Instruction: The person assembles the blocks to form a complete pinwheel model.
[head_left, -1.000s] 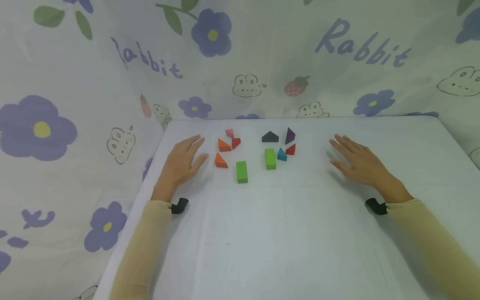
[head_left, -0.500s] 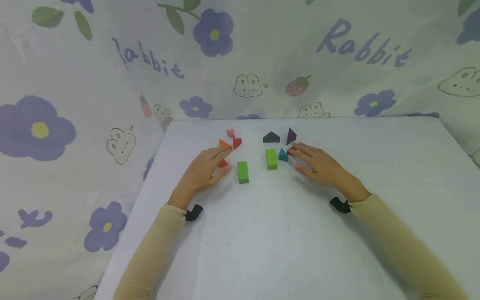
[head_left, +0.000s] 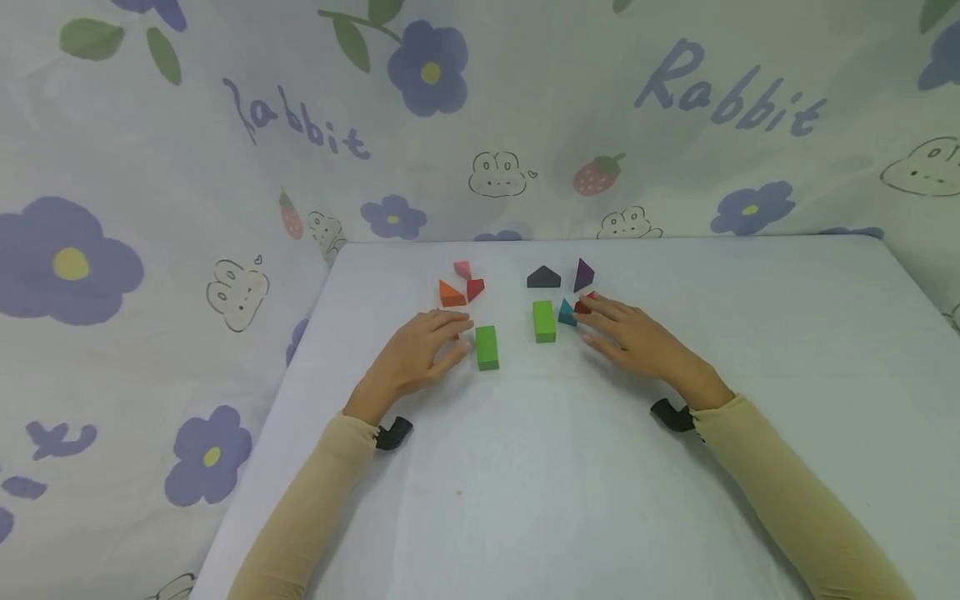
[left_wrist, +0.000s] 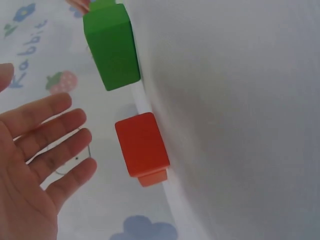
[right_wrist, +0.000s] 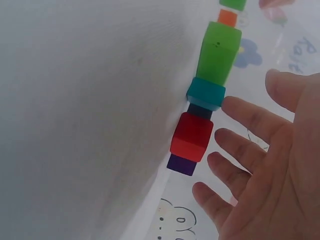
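Observation:
My left hand (head_left: 414,354) is spread above the table, its fingers over an orange triangular block that it mostly hides in the head view. That block shows as a red-orange block (left_wrist: 142,145) in the left wrist view, apart from the fingers. Just right of the fingertips stands a green rectangular block (head_left: 487,347). With fingers extended, my right hand (head_left: 637,340) hovers beside a red block (right_wrist: 192,135), partly covering it in the head view. A teal triangular block (head_left: 567,312) lies by its fingertips, left of which is another green block (head_left: 543,322). Neither hand holds anything.
Behind the left hand lie an orange triangle (head_left: 452,294), a red block (head_left: 475,289) and a pink block (head_left: 462,270). A dark grey block (head_left: 543,277) and a purple triangle (head_left: 584,275) are farther back. Patterned cloth (head_left: 525,108) rises behind the white table (head_left: 540,500).
Both hands have moved inward from the table's sides to the blocks, mostly in the first half second. Since then the left has shifted slightly right and nearer. The blocks look unmoved.

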